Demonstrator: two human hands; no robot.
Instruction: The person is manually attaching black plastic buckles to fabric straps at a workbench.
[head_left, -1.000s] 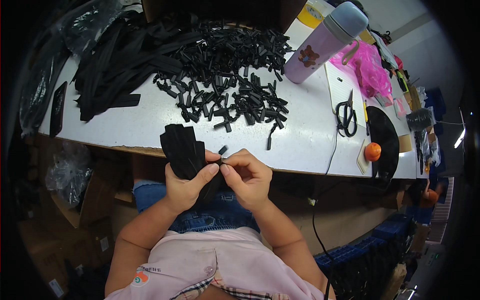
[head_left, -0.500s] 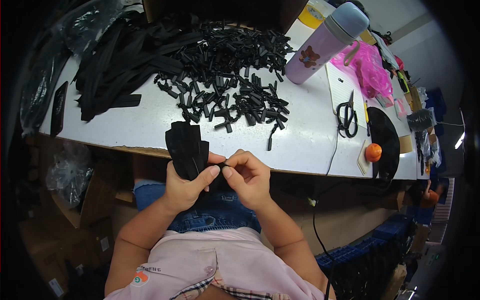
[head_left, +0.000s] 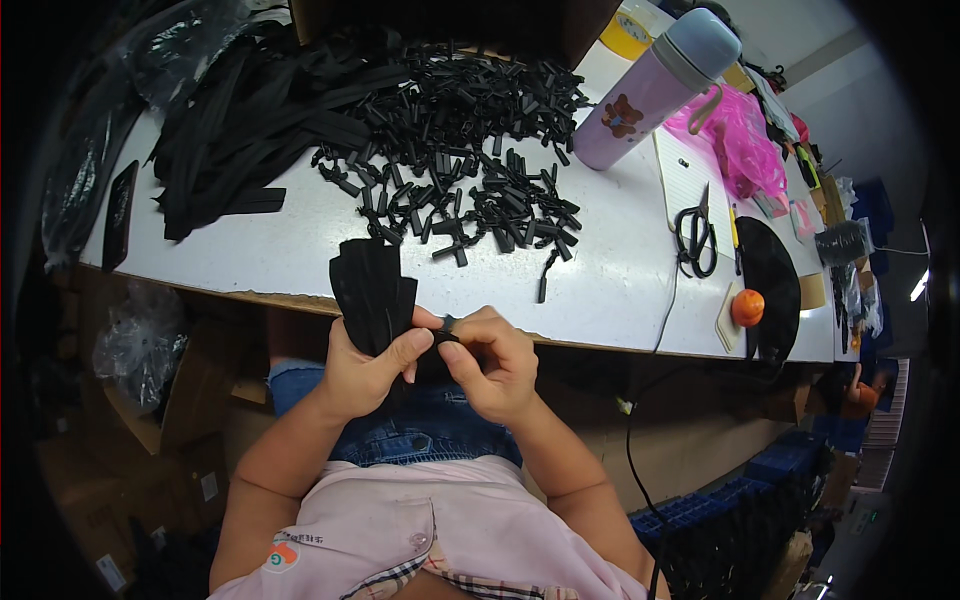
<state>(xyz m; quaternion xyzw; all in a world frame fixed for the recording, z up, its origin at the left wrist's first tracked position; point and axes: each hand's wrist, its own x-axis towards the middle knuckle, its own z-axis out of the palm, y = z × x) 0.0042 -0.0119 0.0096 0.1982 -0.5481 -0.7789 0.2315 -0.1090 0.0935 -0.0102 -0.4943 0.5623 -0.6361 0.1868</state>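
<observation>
My left hand (head_left: 358, 372) is closed round a fanned bundle of black fabric strips (head_left: 370, 290), which look like zipper tapes, held over my lap just below the table edge. Beside it, my right hand (head_left: 497, 365) pinches a small dark piece (head_left: 444, 336) between thumb and fingers, close to my left thumb; its exact kind is too small to tell. Beyond my hands, a heap of small black cord pulls (head_left: 505, 200) spreads over the white table. More long black strips (head_left: 215, 150) lie piled to its left.
A lilac bottle (head_left: 640, 105) stands right of the heap. Further right lie black scissors (head_left: 697, 240), a lined notepad (head_left: 680, 170), a pink plastic bag (head_left: 735, 140) and an orange fruit (head_left: 747, 307). A dark flat phone-like object (head_left: 119, 217) lies at the left. A cable hangs over the table edge.
My right hand has shifted slightly down and left, and more of the small dark piece shows between its fingers and my left hand. The bundle stays in my left hand.
</observation>
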